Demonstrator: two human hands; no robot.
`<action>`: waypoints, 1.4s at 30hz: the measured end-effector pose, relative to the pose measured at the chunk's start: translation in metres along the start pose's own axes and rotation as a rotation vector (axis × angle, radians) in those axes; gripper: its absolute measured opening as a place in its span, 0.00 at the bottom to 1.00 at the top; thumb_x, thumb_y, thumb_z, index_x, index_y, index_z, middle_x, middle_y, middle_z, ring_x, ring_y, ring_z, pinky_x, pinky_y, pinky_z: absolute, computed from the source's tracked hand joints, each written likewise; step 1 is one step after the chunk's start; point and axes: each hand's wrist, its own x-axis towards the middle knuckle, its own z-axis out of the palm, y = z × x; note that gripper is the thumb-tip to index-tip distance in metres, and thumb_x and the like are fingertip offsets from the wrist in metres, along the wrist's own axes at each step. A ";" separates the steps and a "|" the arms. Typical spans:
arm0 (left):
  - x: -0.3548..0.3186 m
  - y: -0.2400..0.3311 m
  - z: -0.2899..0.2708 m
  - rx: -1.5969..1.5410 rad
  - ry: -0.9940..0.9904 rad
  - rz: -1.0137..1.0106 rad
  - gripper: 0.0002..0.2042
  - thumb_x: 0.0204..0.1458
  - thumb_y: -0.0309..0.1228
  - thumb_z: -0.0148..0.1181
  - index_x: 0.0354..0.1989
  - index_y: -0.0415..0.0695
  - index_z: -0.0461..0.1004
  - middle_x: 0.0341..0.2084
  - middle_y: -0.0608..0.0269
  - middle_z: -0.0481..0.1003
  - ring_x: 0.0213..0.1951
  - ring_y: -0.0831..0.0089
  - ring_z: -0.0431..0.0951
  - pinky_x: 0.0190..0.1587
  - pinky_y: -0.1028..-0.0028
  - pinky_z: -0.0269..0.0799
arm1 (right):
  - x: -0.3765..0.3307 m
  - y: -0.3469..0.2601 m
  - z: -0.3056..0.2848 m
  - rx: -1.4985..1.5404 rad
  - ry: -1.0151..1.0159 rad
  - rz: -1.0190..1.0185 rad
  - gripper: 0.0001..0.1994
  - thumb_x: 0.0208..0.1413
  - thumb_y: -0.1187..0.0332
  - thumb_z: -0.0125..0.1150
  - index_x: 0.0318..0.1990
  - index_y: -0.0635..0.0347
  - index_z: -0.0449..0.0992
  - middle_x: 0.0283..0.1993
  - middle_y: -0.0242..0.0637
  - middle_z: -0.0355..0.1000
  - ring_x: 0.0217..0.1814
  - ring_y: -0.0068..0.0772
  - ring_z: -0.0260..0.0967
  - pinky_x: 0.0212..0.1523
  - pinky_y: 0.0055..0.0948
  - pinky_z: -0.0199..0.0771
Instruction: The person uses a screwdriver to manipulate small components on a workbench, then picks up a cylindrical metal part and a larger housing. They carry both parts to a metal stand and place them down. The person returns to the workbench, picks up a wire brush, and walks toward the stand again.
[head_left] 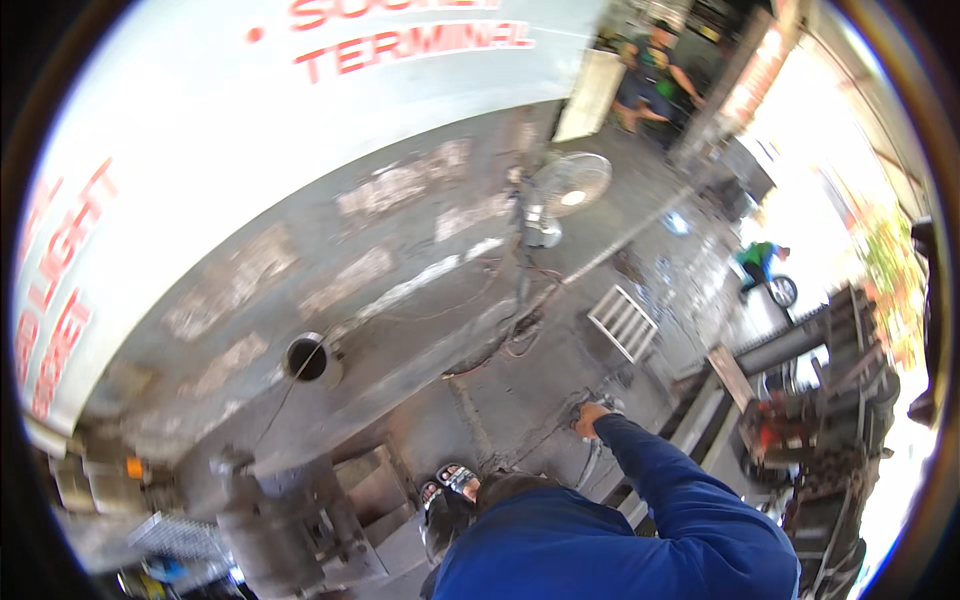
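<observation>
Blue-sleeved arm outstretched

The right hand [592,420] is at a blurred grey object [615,404]; whether its grip is closed, I can't tell. The object is near a slatted metal rack [623,323], an electric fan [571,186] farther off.

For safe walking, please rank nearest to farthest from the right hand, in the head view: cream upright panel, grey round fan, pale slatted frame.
1. Slatted frame, just beyond.
2. Grey fan, by the wall.
3. Cream panel, beyond fan.
</observation>
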 end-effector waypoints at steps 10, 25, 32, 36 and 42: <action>0.010 0.176 0.137 0.359 -0.147 0.151 0.16 0.56 0.35 0.65 0.48 0.38 0.79 0.33 0.52 0.82 0.31 0.61 0.83 0.34 0.63 0.81 | -0.011 0.163 0.207 -0.196 -0.513 -0.123 0.30 0.54 0.60 0.73 0.65 0.49 0.74 0.59 0.40 0.79 0.59 0.40 0.78 0.57 0.41 0.80; -0.069 0.246 0.518 0.899 -0.481 0.409 0.19 0.56 0.34 0.66 0.53 0.38 0.79 0.35 0.52 0.82 0.34 0.64 0.84 0.37 0.65 0.81 | 0.104 0.346 -0.036 0.974 0.110 0.614 0.18 0.61 0.59 0.69 0.51 0.64 0.82 0.35 0.42 0.82 0.36 0.33 0.79 0.39 0.40 0.78; -0.259 0.332 0.857 1.294 -0.937 0.678 0.24 0.57 0.37 0.70 0.59 0.38 0.77 0.44 0.56 0.83 0.45 0.67 0.84 0.47 0.67 0.80 | 0.126 0.400 -0.023 1.025 0.358 0.793 0.18 0.61 0.56 0.67 0.50 0.58 0.84 0.37 0.47 0.82 0.35 0.36 0.82 0.38 0.38 0.80; -0.352 0.344 1.026 1.320 -1.198 1.061 0.23 0.59 0.35 0.69 0.60 0.38 0.76 0.48 0.56 0.82 0.49 0.66 0.83 0.52 0.69 0.80 | 0.142 0.388 0.030 1.235 0.176 0.879 0.17 0.59 0.54 0.67 0.46 0.56 0.86 0.27 0.40 0.80 0.25 0.33 0.77 0.29 0.37 0.77; -0.415 0.359 1.220 1.175 -1.253 0.690 0.21 0.60 0.30 0.69 0.59 0.35 0.75 0.47 0.57 0.81 0.47 0.71 0.82 0.49 0.72 0.81 | 0.143 0.401 -0.001 1.042 -0.383 0.732 0.18 0.67 0.58 0.58 0.59 0.53 0.81 0.52 0.36 0.84 0.50 0.34 0.82 0.49 0.34 0.81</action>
